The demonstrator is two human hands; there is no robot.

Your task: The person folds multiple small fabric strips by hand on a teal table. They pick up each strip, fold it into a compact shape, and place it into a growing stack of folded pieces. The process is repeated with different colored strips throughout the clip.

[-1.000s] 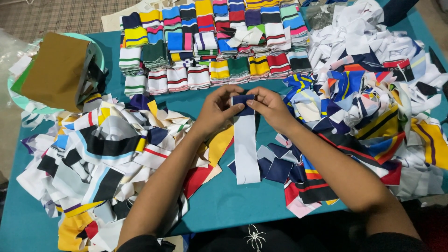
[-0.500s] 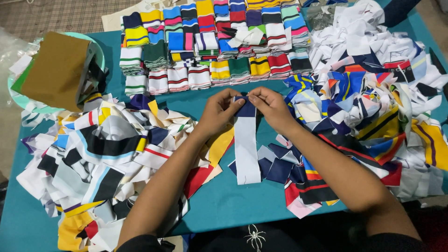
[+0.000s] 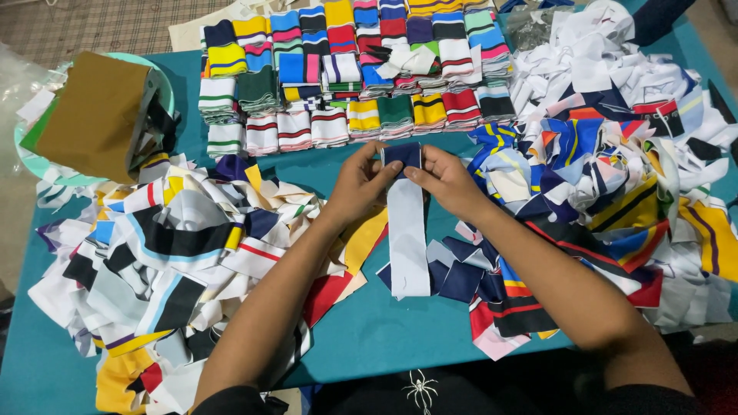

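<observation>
A single head-worn camera looks steeply down and forward, close over the teal table [image 3: 369, 338].

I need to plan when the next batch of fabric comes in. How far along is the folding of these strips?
Done: several rows of folded striped pieces sit stacked at the far side of the teal table. In hand: the left hand and right hand fold the navy end of a white strip. Left: a big loose heap on the left and a larger one on the right, so much remains.
</observation>
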